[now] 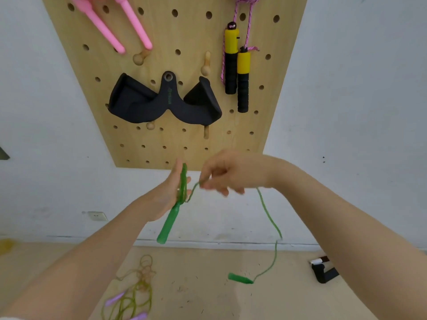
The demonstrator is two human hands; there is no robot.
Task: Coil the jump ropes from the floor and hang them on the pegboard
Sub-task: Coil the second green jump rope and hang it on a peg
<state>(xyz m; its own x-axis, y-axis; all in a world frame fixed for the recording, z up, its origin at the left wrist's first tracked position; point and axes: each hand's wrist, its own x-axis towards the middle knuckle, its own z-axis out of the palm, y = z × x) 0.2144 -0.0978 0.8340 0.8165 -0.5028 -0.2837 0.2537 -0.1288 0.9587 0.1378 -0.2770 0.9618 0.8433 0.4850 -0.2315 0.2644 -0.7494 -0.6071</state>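
Note:
My left hand (172,192) holds a green jump rope handle (169,221) with coils of green cord across its palm, just below the wooden pegboard (184,38). Close to the right, my right hand (226,174) pinches the green cord (269,215). From there the cord loops down to the second green handle (240,278), which lies on the floor. A tangled yellow-green rope with purple handles (134,294) rests on the floor at lower left.
The pegboard carries pink handles (111,26), a black padded strap (161,102) and a pink rope with yellow-black handles (238,68). Bare wooden pegs (206,63) stick out mid-board. A black object (323,270) sits on the floor at right, a wall outlet (98,215) at left.

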